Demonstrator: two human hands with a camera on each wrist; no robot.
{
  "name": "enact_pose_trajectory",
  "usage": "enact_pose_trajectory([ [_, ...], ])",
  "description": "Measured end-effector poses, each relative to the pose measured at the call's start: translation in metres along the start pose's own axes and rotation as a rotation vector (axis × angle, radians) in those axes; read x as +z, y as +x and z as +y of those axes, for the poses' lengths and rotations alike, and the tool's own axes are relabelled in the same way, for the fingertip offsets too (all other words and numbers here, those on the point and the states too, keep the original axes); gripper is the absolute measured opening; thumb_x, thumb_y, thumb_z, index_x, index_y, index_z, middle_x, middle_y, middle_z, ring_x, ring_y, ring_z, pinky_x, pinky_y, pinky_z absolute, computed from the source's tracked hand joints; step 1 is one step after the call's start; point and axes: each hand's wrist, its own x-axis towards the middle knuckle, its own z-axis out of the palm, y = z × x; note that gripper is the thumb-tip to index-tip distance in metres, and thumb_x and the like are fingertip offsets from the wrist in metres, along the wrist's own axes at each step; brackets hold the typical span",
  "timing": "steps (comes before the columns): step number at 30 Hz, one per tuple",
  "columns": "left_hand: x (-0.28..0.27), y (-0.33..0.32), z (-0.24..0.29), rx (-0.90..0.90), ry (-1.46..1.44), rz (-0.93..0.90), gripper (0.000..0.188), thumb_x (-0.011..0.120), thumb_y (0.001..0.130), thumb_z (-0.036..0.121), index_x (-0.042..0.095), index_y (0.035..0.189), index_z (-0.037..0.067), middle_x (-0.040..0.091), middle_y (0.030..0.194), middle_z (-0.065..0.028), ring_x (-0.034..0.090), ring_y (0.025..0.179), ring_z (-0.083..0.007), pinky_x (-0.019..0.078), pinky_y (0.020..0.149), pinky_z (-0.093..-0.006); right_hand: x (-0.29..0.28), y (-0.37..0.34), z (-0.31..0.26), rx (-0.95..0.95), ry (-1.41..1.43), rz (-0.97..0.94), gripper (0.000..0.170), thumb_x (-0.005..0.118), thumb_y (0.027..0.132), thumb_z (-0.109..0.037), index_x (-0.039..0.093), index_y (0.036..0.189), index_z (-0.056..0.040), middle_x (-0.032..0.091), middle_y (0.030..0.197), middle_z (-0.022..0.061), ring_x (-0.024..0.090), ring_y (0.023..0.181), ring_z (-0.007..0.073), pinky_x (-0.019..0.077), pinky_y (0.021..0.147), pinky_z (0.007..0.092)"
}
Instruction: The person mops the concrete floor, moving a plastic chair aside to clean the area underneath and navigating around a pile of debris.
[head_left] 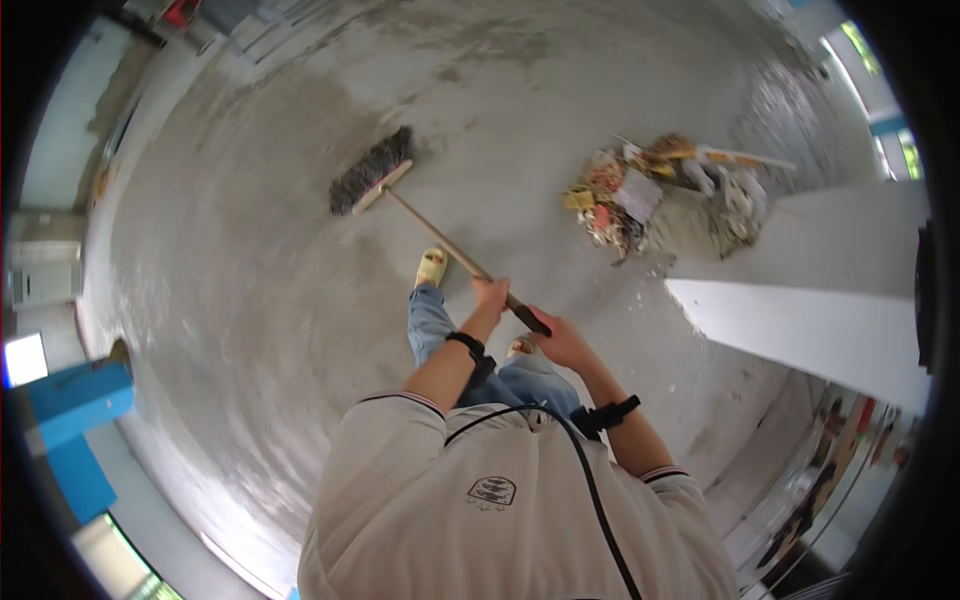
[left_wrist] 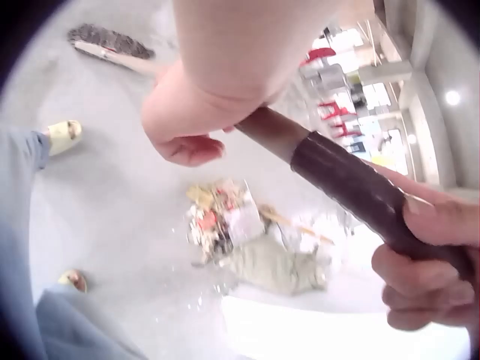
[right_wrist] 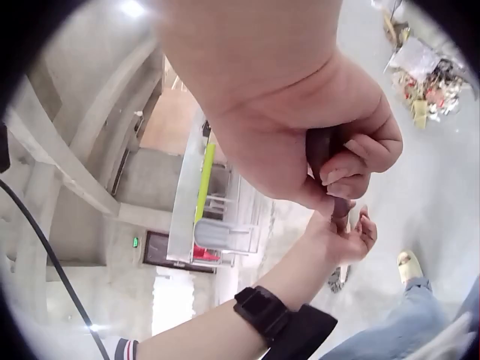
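Note:
A broom with dark bristles (head_left: 372, 172) stands on the floor in the head view, its wooden handle (head_left: 437, 231) slanting back toward the body. The left hand (head_left: 490, 293) grips the handle partway up. Behind it, the right hand (head_left: 562, 343) is closed round the dark end grip (left_wrist: 349, 180). In the left wrist view, the left hand (left_wrist: 195, 124) partly covers the handle, while the right hand's fingers (left_wrist: 420, 274) wrap the dark sleeve. The right wrist view has the right hand (right_wrist: 300, 135) near and the left hand (right_wrist: 336, 241) beyond it.
A heap of rubbish (head_left: 610, 200) with a sack (head_left: 690, 225) lies right of the broom, beside a white pillar (head_left: 800, 320). Sandalled feet (head_left: 431, 268) stand near the handle. Blue blocks (head_left: 85, 400) are at the left edge.

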Motion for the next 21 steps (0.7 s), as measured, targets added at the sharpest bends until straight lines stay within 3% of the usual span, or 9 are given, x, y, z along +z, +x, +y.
enact_pose_trajectory([
  [3,0.074,-0.062,-0.084,0.117,-0.015,0.107,0.058,0.063,0.069,0.013,0.031,0.116,0.001,0.052,0.088,-0.0159,0.058,0.066,-0.0235,0.0501,0.051,-0.0386,-0.034,-0.088,0.056,0.008,-0.064,0.036,0.056,0.062,0.082,-0.017,0.047,0.135,-0.0132,0.064,0.104,0.0201,0.063,0.095,0.0306,0.0471,0.082,0.0359],
  [7,0.100,-0.150,-0.099,-0.060,0.108,-0.153,0.053,0.065,0.071,0.016,0.032,0.109,-0.003,0.053,0.077,-0.0153,0.058,0.052,-0.0236,0.0476,0.043,-0.0368,-0.066,-0.170,0.077,0.223,0.042,0.037,0.053,0.064,0.082,-0.017,0.050,0.133,-0.0162,0.067,0.090,0.0132,0.062,0.075,0.0211,0.0486,0.071,0.0329],
  [8,0.100,-0.157,-0.105,-0.127,0.195,-0.248,0.054,0.065,0.072,0.017,0.031,0.108,-0.003,0.054,0.074,-0.0148,0.057,0.047,-0.0235,0.0460,0.040,-0.0357,-0.071,-0.184,0.072,0.353,0.132,0.018,0.053,0.064,0.082,-0.017,0.051,0.133,-0.0164,0.067,0.083,0.0103,0.060,0.067,0.0167,0.0487,0.067,0.0316],
  [11,0.093,-0.147,-0.114,-0.196,0.343,-0.470,0.055,0.066,0.073,0.024,0.032,0.106,-0.004,0.056,0.070,-0.0147,0.058,0.045,-0.0225,0.0424,0.035,-0.0335,-0.066,-0.200,0.078,0.368,0.143,0.063,0.052,0.067,0.080,-0.018,0.054,0.131,-0.0167,0.065,0.075,0.0053,0.052,0.058,0.0108,0.0474,0.060,0.0294],
  [13,0.089,-0.137,-0.115,-0.230,0.447,-0.416,0.056,0.066,0.073,0.025,0.032,0.107,-0.003,0.056,0.070,-0.0150,0.057,0.043,-0.0217,0.0422,0.035,-0.0334,-0.039,-0.197,0.098,0.258,0.087,0.172,0.052,0.069,0.077,-0.018,0.057,0.128,-0.0161,0.066,0.076,0.0083,0.056,0.061,0.0130,0.0482,0.063,0.0305],
  [15,0.080,-0.128,-0.113,-0.275,0.543,-0.360,0.056,0.066,0.074,0.027,0.032,0.107,-0.003,0.057,0.069,-0.0152,0.056,0.041,-0.0210,0.0421,0.035,-0.0332,-0.021,-0.194,0.091,0.269,-0.011,0.197,0.052,0.070,0.074,-0.019,0.059,0.125,-0.0170,0.068,0.084,0.0183,0.068,0.076,0.0267,0.0505,0.070,0.0354],
  [17,0.065,-0.118,-0.125,-0.170,0.531,-0.383,0.079,0.066,0.074,0.025,0.013,0.119,-0.014,0.057,0.065,-0.0148,0.059,0.048,-0.0227,0.0446,0.039,-0.0348,-0.007,-0.182,0.086,0.260,-0.091,0.201,0.053,0.071,0.073,-0.020,0.059,0.125,-0.0181,0.068,0.088,0.0191,0.067,0.081,0.0320,0.0509,0.073,0.0370],
  [19,0.056,-0.084,-0.145,-0.209,0.514,-0.437,0.079,0.067,0.072,0.023,0.014,0.119,-0.012,0.059,0.067,-0.0155,0.059,0.048,-0.0232,0.0449,0.039,-0.0349,0.000,-0.169,0.075,0.340,-0.061,0.171,0.053,0.071,0.073,-0.020,0.059,0.124,-0.0191,0.068,0.089,0.0191,0.067,0.082,0.0333,0.0511,0.073,0.0376],
  [21,0.049,-0.093,-0.109,-0.206,0.547,-0.287,0.079,0.068,0.071,0.025,0.016,0.118,-0.011,0.060,0.068,-0.0160,0.059,0.049,-0.0233,0.0460,0.040,-0.0351,0.010,-0.152,0.072,0.347,-0.046,0.170,0.053,0.071,0.073,-0.021,0.059,0.125,-0.0197,0.067,0.090,0.0189,0.066,0.083,0.0339,0.0509,0.074,0.0379],
])
